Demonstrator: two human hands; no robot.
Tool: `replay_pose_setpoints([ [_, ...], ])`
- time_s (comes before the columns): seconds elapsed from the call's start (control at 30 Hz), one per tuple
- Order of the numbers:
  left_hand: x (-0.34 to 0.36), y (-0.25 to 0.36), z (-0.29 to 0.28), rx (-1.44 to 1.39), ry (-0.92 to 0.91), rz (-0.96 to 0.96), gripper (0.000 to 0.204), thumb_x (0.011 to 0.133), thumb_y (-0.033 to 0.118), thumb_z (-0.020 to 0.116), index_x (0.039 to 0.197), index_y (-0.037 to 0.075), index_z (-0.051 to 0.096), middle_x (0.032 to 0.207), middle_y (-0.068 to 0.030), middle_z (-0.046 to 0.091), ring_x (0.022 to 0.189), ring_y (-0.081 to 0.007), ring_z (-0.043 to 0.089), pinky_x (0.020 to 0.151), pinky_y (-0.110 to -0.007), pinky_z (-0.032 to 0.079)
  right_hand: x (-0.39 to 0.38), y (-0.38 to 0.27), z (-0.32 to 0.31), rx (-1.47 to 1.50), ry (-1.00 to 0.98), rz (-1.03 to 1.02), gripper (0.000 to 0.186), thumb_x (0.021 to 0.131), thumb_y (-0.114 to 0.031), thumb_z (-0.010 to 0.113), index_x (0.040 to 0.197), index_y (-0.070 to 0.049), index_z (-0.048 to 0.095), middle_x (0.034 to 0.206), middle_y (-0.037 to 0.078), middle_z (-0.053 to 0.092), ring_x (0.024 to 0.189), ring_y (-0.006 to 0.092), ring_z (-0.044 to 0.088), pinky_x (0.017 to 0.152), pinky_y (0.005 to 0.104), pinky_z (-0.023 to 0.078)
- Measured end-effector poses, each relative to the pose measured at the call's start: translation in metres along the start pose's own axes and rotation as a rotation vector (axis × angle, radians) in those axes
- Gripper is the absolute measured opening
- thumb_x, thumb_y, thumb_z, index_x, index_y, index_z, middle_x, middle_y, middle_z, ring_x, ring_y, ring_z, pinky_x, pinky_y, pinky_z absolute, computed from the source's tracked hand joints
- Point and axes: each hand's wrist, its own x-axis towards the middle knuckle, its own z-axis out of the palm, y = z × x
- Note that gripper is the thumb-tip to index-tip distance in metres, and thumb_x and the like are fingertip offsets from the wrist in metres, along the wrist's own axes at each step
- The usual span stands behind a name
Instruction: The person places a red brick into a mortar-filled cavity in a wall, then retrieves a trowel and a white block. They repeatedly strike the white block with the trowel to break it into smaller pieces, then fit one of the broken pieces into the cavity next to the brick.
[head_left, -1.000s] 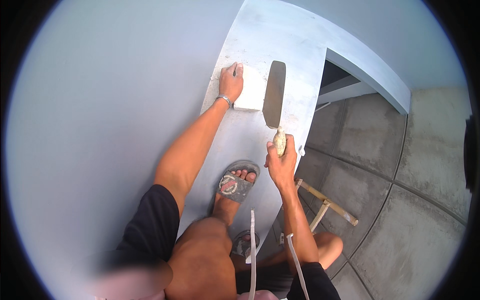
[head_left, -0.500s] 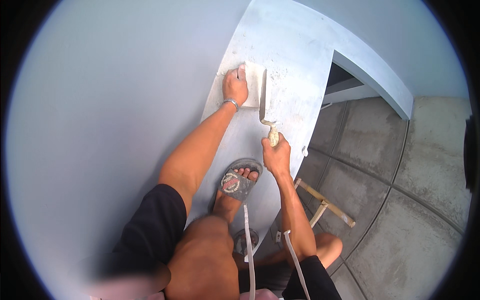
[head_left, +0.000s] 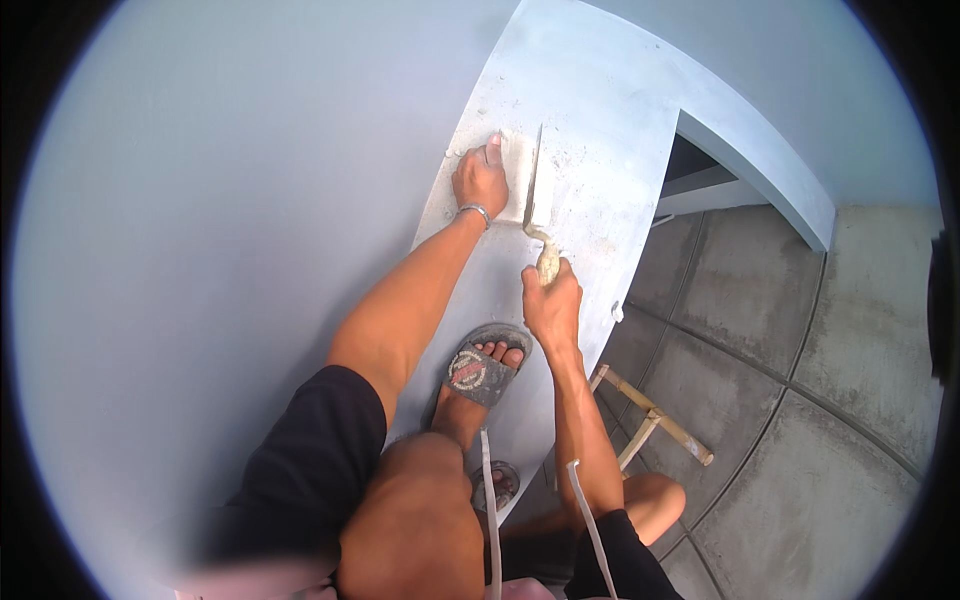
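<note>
Beyond the dark sandal (head_left: pixel 484 374), I see the right hand (head_left: pixel 553 306) closed around the handle of a trowel (head_left: pixel 548 264). Its blade, turned nearly on edge, is at a white block (head_left: pixel 516 178), which the left hand (head_left: pixel 480 182) grips from its left side, upon the pale ledge (head_left: pixel 590 95).

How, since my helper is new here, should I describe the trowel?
Find the pale ledge along the grey wall. Over it, the right hand grips the trowel at a white block. Unlike that chunky block, it has a long thin blade and pale handle.
</note>
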Motion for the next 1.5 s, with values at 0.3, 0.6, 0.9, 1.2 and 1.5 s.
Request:
replay_pose_setpoints([
  [0.3,-0.009,0.002,0.003,-0.006,-0.054,-0.065,0.067,0.113,0.052,0.032,0.114,0.000,0.075,0.122,-0.0241,0.070,0.119,-0.0430,0.063,0.107,-0.055,0.045,-0.020,-0.018,-0.019,0.532,0.276,-0.459,0.013,0.099,-0.010,0.069,0.097,0.002,0.064,0.076,0.009,0.068,0.062,0.0152,0.064,0.060,0.0337,0.053],
  [0.6,-0.009,-0.004,0.003,0.013,-0.018,-0.012,0.062,0.112,0.057,0.033,0.136,0.013,0.070,0.130,-0.0184,0.070,0.128,-0.0375,0.061,0.112,-0.054,0.040,0.006,0.006,-0.023,0.152,-0.081,-0.039,0.025,0.104,-0.020,0.062,0.108,0.003,0.055,0.065,0.005,0.056,0.047,0.0147,0.057,0.043,0.0333,0.046],
  [0.9,-0.029,0.001,0.007,-0.048,0.011,-0.101,0.058,0.114,0.054,0.032,0.158,0.023,0.051,0.149,-0.0133,0.058,0.142,-0.0314,0.051,0.118,-0.062,0.028,-0.028,-0.023,-0.040,0.249,-0.052,-0.142,0.028,0.099,-0.019,0.074,0.108,0.001,0.057,0.072,0.010,0.065,0.062,0.0189,0.062,0.060,0.0357,0.050],
  [1.2,-0.050,0.001,0.017,-0.002,0.100,-0.160,0.059,0.114,0.050,0.029,0.160,0.018,0.048,0.149,-0.0144,0.056,0.144,-0.0382,0.045,0.118,-0.064,0.022,-0.029,0.033,-0.010,0.082,-0.007,-0.119,0.034,0.088,-0.015,0.068,0.112,0.008,0.062,0.077,0.024,0.069,0.068,0.0287,0.066,0.069,0.0435,0.054],
  [1.5,-0.047,-0.006,0.012,0.061,0.077,-0.211,0.060,0.114,0.050,0.027,0.152,0.015,0.057,0.146,-0.0138,0.057,0.141,-0.0374,0.047,0.117,-0.062,0.023,-0.039,-0.031,-0.019,0.170,0.173,-0.423,0.016,0.085,-0.004,0.073,0.093,0.004,0.062,0.068,0.012,0.065,0.059,0.0183,0.064,0.059,0.0343,0.052],
])
